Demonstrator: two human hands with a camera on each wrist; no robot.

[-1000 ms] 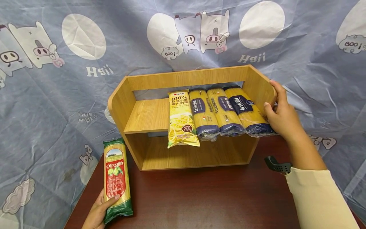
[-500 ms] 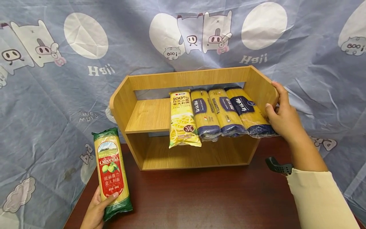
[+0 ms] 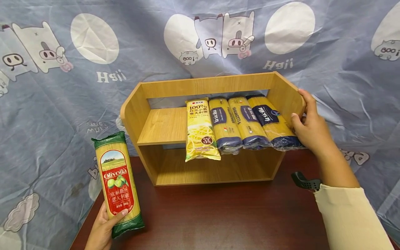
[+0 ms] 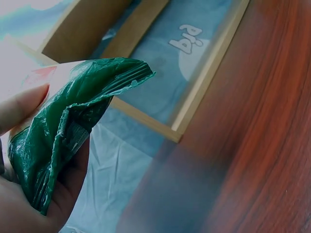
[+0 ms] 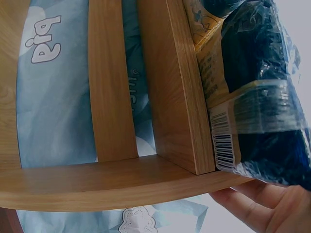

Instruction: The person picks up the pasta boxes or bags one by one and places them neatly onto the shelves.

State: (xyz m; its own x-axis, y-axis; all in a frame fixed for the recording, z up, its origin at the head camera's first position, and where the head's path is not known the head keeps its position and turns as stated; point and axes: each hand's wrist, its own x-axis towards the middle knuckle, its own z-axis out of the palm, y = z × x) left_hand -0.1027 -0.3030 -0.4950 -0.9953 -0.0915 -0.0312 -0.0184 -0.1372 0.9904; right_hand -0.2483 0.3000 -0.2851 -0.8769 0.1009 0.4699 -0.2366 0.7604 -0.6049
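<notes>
My left hand (image 3: 103, 227) grips the lower end of a green, red and yellow spaghetti packet (image 3: 117, 173), thumb across its front. The packet is tilted, top leaning left, beside the wooden shelf (image 3: 162, 126). Its crumpled green end (image 4: 92, 102) fills much of the left wrist view. On the right, my right hand (image 3: 312, 130) holds the shelf's right side panel (image 3: 287, 95), thumb inside and fingers outside. On the upper board lie a yellow pasta packet (image 3: 201, 130) and several blue-labelled spaghetti packets (image 3: 225, 125), side by side, their ends jutting past the front edge.
Under the upper board is a lower compartment (image 3: 175, 170). The shelf stands on a dark red-brown table (image 3: 218, 215). A patterned grey-blue cloth (image 3: 134, 41) hangs behind and at the sides. Black strap-like piece (image 3: 304, 182) sticks out by the right sleeve.
The spaghetti packet in my left hand has tipped, its top swinging left and up, away from the shelf's side. My right hand keeps its hold on the side panel; the packets on the shelf stay put.
</notes>
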